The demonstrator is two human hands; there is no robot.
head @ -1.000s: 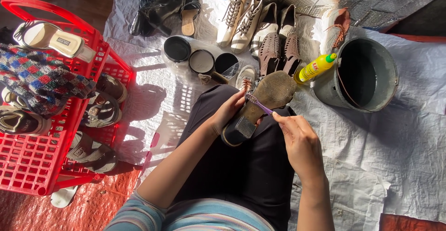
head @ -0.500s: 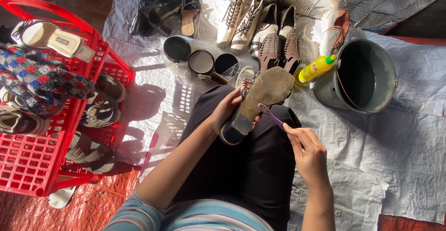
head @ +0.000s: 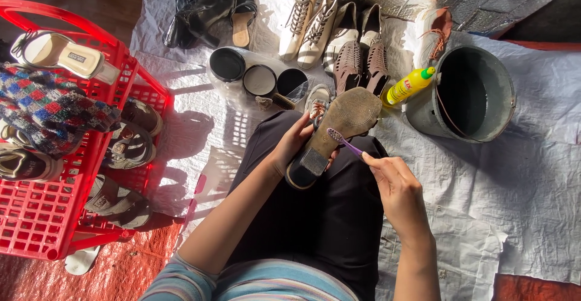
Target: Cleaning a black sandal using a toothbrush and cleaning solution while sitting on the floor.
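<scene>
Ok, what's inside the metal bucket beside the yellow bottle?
The metal bucket looks dark inside, with only bare wall and a thin handle showing. Shadow covers the bottom, so water or contents cannot be told.

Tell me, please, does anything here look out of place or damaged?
Two things stand out. A pale sandal lies half under the red plastic crate, on the floor outside it. The tan sole of the heeled shoe in the left hand looks scuffed and dirty.

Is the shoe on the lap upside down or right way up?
Upside down: the shoe shows its worn sole and dark heel tip facing up.
</scene>
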